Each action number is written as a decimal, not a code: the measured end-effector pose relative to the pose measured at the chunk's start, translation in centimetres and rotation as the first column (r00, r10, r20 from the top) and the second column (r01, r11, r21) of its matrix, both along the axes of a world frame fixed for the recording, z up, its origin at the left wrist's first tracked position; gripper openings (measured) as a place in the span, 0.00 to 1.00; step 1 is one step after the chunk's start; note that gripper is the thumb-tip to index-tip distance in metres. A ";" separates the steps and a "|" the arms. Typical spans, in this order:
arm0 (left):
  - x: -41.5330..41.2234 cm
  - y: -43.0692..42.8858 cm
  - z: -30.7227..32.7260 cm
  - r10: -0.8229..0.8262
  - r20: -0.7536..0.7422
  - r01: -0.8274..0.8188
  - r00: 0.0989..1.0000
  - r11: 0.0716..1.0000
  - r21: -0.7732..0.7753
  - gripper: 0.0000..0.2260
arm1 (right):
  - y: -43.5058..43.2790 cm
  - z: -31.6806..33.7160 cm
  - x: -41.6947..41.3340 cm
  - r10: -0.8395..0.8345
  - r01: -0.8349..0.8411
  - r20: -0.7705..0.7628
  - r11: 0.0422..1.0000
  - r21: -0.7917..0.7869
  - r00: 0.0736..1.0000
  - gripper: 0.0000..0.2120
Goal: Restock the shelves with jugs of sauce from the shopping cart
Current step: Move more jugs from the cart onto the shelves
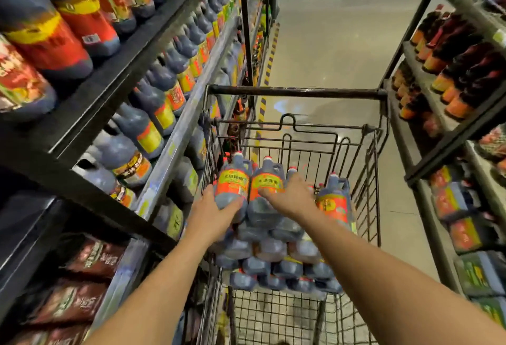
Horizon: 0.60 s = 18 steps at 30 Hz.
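Observation:
A wire shopping cart (297, 92) stands in the aisle, stacked with several dark sauce jugs that have red-and-yellow labels and red caps. On top of the stack stand two jugs side by side. My left hand (216, 209) grips the lower body of the left jug (232, 183), thumb on its left side. My right hand (291, 195) wraps over the right side of the second jug (267, 183), thumb across its label. A third upright jug (332, 203) stands to the right of my right hand. Lower layers of jugs (273, 262) lie underneath.
The left shelf unit (175, 136) holds rows of similar dark jugs on several levels, with red pouches (82, 284) at the bottom. The right shelf unit (443, 150) holds bottles and packs. Grey aisle floor (328, 43) runs ahead of the cart.

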<state>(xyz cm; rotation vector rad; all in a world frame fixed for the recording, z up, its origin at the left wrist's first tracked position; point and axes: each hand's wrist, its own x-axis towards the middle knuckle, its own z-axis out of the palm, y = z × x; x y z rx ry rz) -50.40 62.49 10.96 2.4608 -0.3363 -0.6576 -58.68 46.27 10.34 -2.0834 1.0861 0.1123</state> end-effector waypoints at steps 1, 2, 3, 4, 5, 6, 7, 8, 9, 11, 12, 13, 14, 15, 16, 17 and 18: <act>0.4 -0.6 -0.6 0.005 -0.017 -0.004 1.000 1.000 0.015 0.38 | -0.2 -0.5 0.8 0.001 -0.001 -0.036 1.000 -0.008 0.999 0.46; 0.9 -1.2 -1.1 0.019 -0.039 -0.018 0.999 1.000 0.019 0.37 | -0.4 -0.8 1.6 -0.007 0.007 -0.068 1.000 -0.006 0.998 0.46; 1.4 -1.8 -1.7 0.041 -0.063 -0.040 0.997 0.999 0.016 0.37 | -0.7 -1.1 2.1 -0.023 0.025 -0.098 1.000 0.015 0.995 0.47; 1.9 -2.4 -2.1 0.067 -0.087 -0.066 0.994 0.998 0.015 0.37 | -1.0 -1.5 2.7 -0.041 0.047 -0.116 0.998 0.048 0.992 0.48; 2.4 -2.9 -2.7 0.085 -0.106 -0.084 0.991 0.996 0.014 0.36 | -1.2 -1.8 3.1 -0.055 0.068 -0.133 0.993 0.092 0.990 0.50; 3.0 -3.4 -3.1 0.091 -0.117 -0.091 0.989 0.996 0.012 0.35 | -1.5 -2.0 3.6 -0.071 0.092 -0.152 0.986 0.136 0.986 0.53; 3.6 -3.7 -3.7 0.089 -0.120 -0.088 0.989 0.996 0.010 0.34 | -1.8 -2.5 4.1 -0.076 0.106 -0.173 0.979 0.175 0.982 0.56; 4.0 -3.9 -4.0 0.086 -0.123 -0.084 0.989 0.996 0.014 0.33 | -1.9 -2.6 4.6 -0.064 0.105 -0.202 0.974 0.199 0.977 0.59; 4.5 -4.1 -4.3 0.084 -0.126 -0.082 0.988 0.996 0.019 0.32 | -1.9 -2.8 4.9 -0.043 0.093 -0.232 0.973 0.211 0.972 0.63; 5.5 -4.4 -5.0 0.078 -0.146 -0.074 0.986 0.997 0.030 0.31 | -2.0 -3.4 5.6 -0.017 0.077 -0.269 0.974 0.214 0.963 0.66; 6.1 -4.4 -5.4 0.071 -0.160 -0.067 0.984 0.997 0.029 0.32 | -2.1 -3.5 5.7 -0.013 0.076 -0.280 0.973 0.216 0.960 0.67; 6.7 -4.5 -5.8 0.057 -0.176 -0.054 0.983 0.998 0.020 0.33 | -2.3 -3.4 5.6 0.000 0.064 -0.279 0.973 0.220 0.960 0.65; 7.2 -4.6 -5.9 0.045 -0.191 -0.044 0.980 0.999 0.012 0.34 | -2.5 -3.3 5.4 0.029 0.031 -0.266 0.975 0.220 0.963 0.60; 7.5 -4.7 -5.9 0.040 -0.205 -0.040 0.978 0.999 0.008 0.34 | -2.7 -3.1 5.2 0.066 -0.013 -0.239 0.976 0.217 0.969 0.54; 7.7 -4.7 -5.7 0.040 -0.220 -0.039 0.975 0.999 0.010 0.34 | -2.9 -2.9 5.0 0.088 -0.040 -0.215 0.975 0.216 0.973 0.48; 7.7 -4.8 -5.3 0.048 -0.239 -0.044 0.970 0.999 0.022 0.34 | -3.0 -2.6 4.8 0.099 -0.056 -0.198 0.976 0.211 0.975 0.45; 7.4 -4.9 -4.5 0.056 -0.263 -0.050 0.963 0.998 0.029 0.34 | -3.0 -2.7 4.8 0.098 -0.057 -0.194 0.976 0.210 0.976 0.44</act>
